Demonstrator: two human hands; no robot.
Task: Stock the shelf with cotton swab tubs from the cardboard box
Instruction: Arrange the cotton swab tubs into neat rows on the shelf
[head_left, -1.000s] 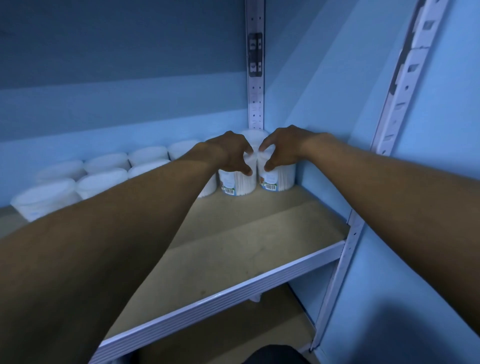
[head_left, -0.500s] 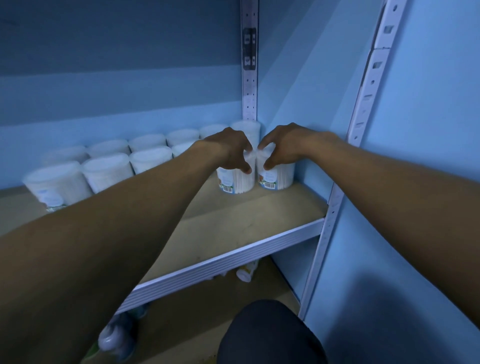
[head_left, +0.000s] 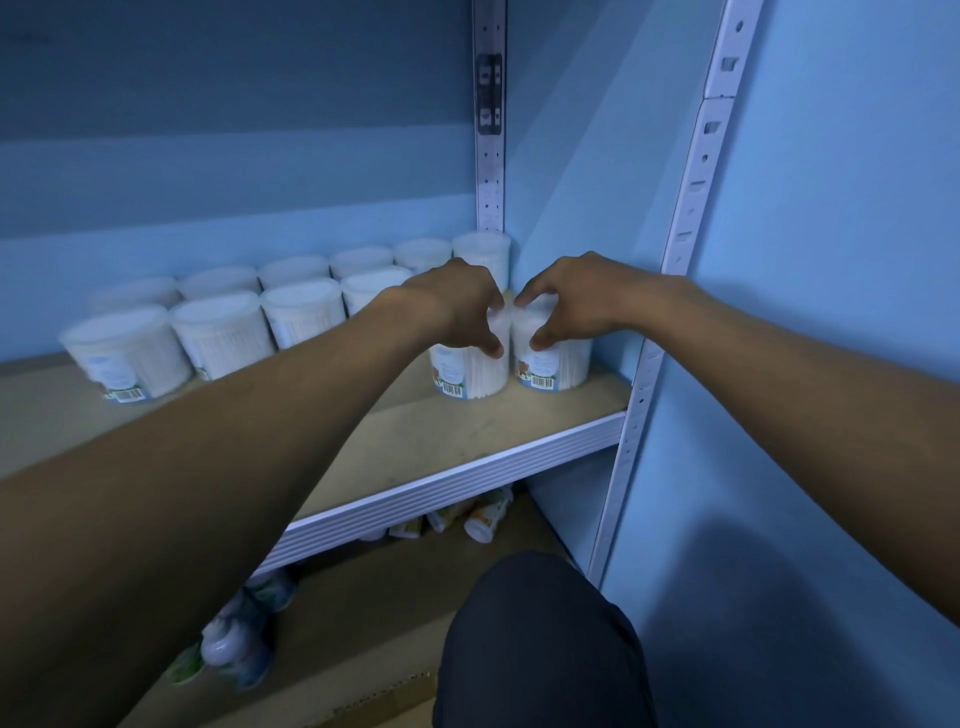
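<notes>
Here, barcoded labels low on both gripped tubs (head_left: 470, 374), text unreadable.

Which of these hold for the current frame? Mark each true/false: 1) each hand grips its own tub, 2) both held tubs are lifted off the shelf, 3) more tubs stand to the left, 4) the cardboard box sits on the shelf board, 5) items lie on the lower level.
1. True: the left hand grips one clear plastic cotton swab tub, the right hand the tub beside it.
2. False: both stand on the brown shelf board.
3. True: rows of white-lidded tubs stand to the left.
4. False: no box is in view.
5. True: small bottles lie below.
</notes>
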